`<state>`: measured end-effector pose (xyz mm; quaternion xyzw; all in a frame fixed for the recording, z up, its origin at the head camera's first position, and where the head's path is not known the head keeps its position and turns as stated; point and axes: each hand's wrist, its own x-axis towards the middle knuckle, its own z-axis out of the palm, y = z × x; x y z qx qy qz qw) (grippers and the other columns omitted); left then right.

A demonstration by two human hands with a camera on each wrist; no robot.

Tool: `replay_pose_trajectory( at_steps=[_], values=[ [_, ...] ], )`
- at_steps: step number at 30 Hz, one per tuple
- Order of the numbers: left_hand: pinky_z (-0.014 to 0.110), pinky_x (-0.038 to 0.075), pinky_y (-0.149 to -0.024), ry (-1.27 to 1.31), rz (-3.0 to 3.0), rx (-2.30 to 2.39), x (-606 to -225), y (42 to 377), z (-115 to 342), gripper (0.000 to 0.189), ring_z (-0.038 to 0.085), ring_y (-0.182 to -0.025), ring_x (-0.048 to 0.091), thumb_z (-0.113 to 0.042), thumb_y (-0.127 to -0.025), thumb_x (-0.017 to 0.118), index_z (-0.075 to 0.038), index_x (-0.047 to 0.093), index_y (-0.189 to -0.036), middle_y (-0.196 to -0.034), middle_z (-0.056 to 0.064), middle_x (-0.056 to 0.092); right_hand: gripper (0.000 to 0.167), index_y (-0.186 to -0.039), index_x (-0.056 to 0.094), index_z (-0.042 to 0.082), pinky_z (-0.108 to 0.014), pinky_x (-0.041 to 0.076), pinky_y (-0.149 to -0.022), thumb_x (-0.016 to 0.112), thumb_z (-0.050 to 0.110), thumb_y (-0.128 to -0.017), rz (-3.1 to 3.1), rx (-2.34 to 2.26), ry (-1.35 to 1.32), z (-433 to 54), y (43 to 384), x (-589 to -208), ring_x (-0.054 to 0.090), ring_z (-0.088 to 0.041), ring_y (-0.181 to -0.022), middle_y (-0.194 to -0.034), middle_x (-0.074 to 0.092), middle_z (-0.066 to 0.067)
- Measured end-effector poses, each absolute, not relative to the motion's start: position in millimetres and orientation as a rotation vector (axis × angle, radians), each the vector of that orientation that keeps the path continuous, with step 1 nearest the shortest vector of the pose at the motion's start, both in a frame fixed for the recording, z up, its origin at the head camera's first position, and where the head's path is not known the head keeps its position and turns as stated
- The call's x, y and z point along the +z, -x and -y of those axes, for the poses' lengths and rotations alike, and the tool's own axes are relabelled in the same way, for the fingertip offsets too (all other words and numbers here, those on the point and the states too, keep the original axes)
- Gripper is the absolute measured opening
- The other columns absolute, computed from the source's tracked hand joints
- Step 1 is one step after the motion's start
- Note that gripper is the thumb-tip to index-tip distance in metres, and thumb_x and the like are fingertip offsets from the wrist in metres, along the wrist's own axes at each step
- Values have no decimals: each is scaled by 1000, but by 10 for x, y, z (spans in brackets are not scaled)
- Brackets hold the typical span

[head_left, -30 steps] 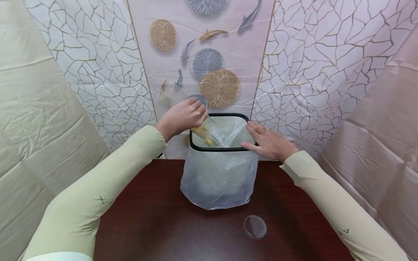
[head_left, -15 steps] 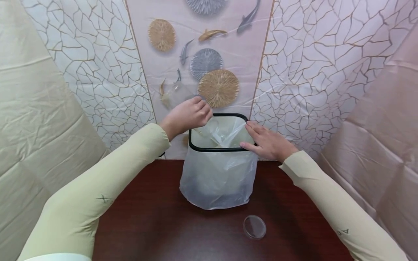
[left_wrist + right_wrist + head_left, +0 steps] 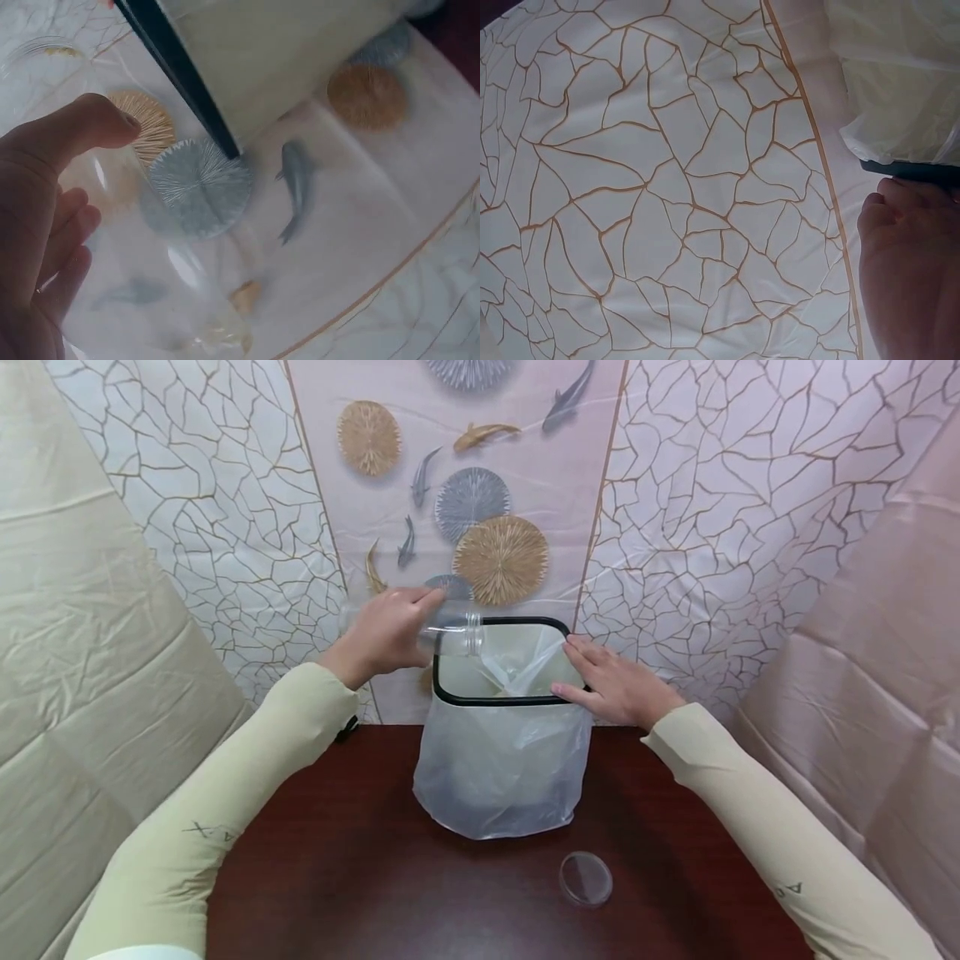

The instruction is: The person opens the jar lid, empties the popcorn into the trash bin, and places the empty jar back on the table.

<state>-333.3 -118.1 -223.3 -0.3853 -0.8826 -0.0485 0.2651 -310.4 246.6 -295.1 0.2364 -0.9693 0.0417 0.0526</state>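
Note:
My left hand (image 3: 390, 631) grips a clear plastic jar (image 3: 453, 631) that lies roughly on its side, its threaded mouth over the left rim of the bin (image 3: 487, 702). In the left wrist view, my thumb and fingers wrap the see-through jar (image 3: 161, 247), and small yellowish bits cling inside it near the base. The bin is pale with a black rim and a translucent bag hanging over its outside. My right hand (image 3: 618, 685) rests with extended fingers on the bin's right rim, thumb at the front corner. How deep the bin's contents lie is hidden.
A round clear lid (image 3: 586, 879) lies on the dark red-brown table (image 3: 337, 860), in front of the bin and to its right. Behind stands a patterned cloth backdrop (image 3: 697, 527), and beige cloth hangs at both sides. A small black object (image 3: 347, 728) shows near my left wrist.
The left hand has turned the jar from tipped mouth-down to nearly level and drawn it left. Yellow pieces seen dropping into the bin earlier are out of sight. The right hand stays put.

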Motion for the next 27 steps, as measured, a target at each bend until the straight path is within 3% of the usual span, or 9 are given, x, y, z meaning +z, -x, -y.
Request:
replay_pose_trajectory(
  at_steps=[4, 10, 14, 22, 27],
  values=[
    [52, 52, -111, 978, 2383, -347, -2373, 3349, 1271, 89, 39, -128, 66, -26, -69, 96, 3, 58, -144, -139, 22, 68, 92, -168, 18, 1, -60, 24, -130, 37, 67, -106, 2942, 141, -725, -2472, 3093, -2927, 19, -43, -163, -177, 14, -21],
    [49, 55, -101, 849, 2239, -768, -2644, 3350, 1398, 74, 36, -111, 70, -18, -65, 97, 2, 67, -130, -118, 19, 75, 92, -168, 17, 1, -60, 24, -130, 36, 67, -107, 2941, 132, -749, -2434, 3104, -2916, 18, -44, -163, -177, 14, -21],
    [48, 55, -102, 738, 2181, -998, -2867, 3346, 1455, 74, 32, -112, 71, -15, -65, 99, -3, 69, -131, -116, 16, 76, 92, -168, 17, 1, -60, 24, -130, 36, 66, -107, 2950, 137, -735, -2432, 3112, -2935, 17, -43, -163, -177, 13, -21],
    [40, 56, -81, 535, 2090, -1247, -3507, 3352, 1557, 67, 26, -98, 73, -20, -69, 99, -7, 71, -129, -112, 14, 79, 92, -168, 18, 3, -60, 22, -130, 37, 69, -106, 2952, 193, -724, -2459, 3117, -2970, 16, -43, -163, -178, 12, -18],
    [35, 58, -83, 436, 2045, -1419, -3986, 3389, 1651, 62, 26, -99, 71, -21, -72, 98, -8, 71, -126, -114, 16, 77, 91, -168, 18, 4, -61, 23, -130, 37, 68, -106, 2958, 205, -714, -2440, 3108, -2968, 17, -43, -163, -178, 12, -18]
  ],
)
